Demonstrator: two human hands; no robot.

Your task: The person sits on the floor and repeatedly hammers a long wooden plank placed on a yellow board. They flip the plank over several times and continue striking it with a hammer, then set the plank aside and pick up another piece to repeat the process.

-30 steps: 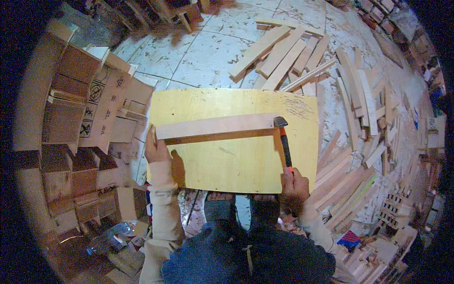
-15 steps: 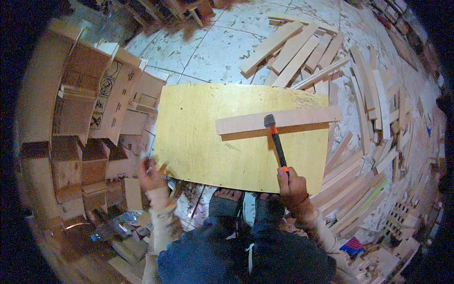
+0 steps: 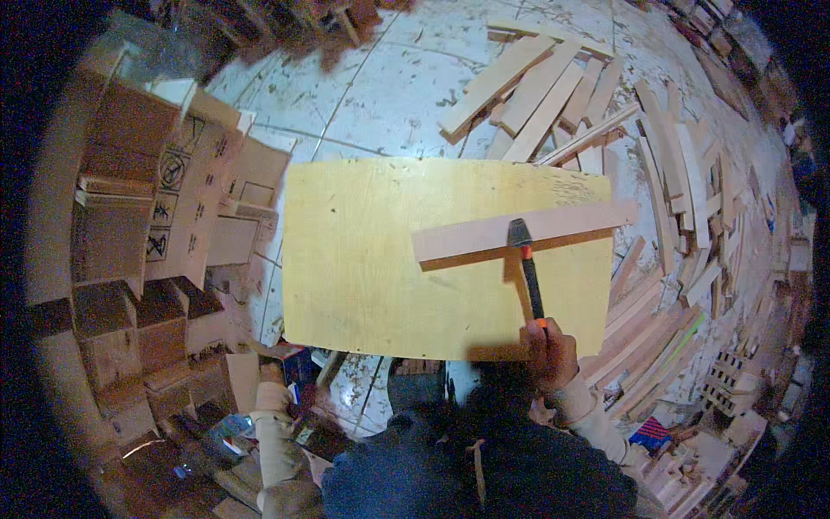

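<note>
My right hand (image 3: 553, 356) is closed round the lower handle of a hammer (image 3: 533, 290) with a dark head and a black and orange handle. The hammer head lies over a pale wooden plank (image 3: 458, 240), which slants across a yellow board (image 3: 354, 268). The plank's right end reaches past the board's edge, and a shadow runs below it. My left hand (image 3: 271, 372) is low beside the board's near left corner, by a dark box (image 3: 298, 363) with blue and red parts. Its fingers are dim and blurred, so what they hold does not show.
Wooden planks (image 3: 545, 86) lie heaped beyond the board, and more strips (image 3: 648, 333) lie along its right side. Cardboard boxes (image 3: 186, 199) and open compartments (image 3: 130, 333) stand at the left. Shavings are scattered over the tiled floor (image 3: 398, 86).
My left hand has moved down and away from the board's left corner. The hammer, my right hand and the plank appear slightly farther right and lower in the view.
</note>
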